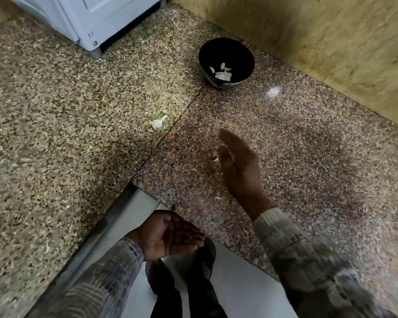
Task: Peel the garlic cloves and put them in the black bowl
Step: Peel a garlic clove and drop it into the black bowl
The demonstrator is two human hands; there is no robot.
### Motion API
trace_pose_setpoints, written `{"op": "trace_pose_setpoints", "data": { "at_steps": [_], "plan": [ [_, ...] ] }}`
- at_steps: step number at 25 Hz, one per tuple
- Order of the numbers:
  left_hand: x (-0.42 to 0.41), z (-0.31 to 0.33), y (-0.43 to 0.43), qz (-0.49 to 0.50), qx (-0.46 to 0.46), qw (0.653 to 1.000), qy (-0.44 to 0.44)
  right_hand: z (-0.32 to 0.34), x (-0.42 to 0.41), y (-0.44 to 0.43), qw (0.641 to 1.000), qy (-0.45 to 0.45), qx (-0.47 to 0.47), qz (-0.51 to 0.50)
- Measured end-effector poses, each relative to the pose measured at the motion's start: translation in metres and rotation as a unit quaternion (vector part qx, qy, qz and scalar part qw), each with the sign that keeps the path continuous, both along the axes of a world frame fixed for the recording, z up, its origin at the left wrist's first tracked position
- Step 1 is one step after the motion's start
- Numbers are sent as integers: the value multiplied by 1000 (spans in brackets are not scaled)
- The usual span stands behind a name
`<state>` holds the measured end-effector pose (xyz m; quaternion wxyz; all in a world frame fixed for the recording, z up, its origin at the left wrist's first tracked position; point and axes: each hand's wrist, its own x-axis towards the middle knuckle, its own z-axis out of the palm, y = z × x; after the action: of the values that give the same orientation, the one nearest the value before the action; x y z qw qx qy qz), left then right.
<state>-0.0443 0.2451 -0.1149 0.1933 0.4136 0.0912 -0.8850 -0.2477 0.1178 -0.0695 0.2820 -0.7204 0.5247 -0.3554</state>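
The black bowl stands on the granite counter near the back wall, with several pale peeled cloves in its bottom. One unpeeled garlic clove lies on the counter, left of and nearer than the bowl. My right hand hovers above the counter with straight fingers, edge-on and blurred, holding nothing. Small scraps of skin lie beside it. My left hand is palm up and cupped, just past the counter's front edge, and its palm looks empty.
A white appliance stands on feet at the back left of the speckled counter. A tan wall runs along the right. Below the counter edge are a pale floor and dark footwear.
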Motion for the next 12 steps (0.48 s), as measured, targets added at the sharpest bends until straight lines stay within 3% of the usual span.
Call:
{"op": "trace_pose_setpoints", "data": {
  "at_steps": [2,5,12],
  "plan": [
    [0,-2,1,3,-3,1000,6,-5,-19,-22,996,76,-16,-31],
    [-2,-2,1,5,-8,1000,14,-8,-29,-34,978,189,37,85],
    [1,-4,0,-3,-14,1000,26,2,-12,-48,941,286,-59,171]
  ]
}}
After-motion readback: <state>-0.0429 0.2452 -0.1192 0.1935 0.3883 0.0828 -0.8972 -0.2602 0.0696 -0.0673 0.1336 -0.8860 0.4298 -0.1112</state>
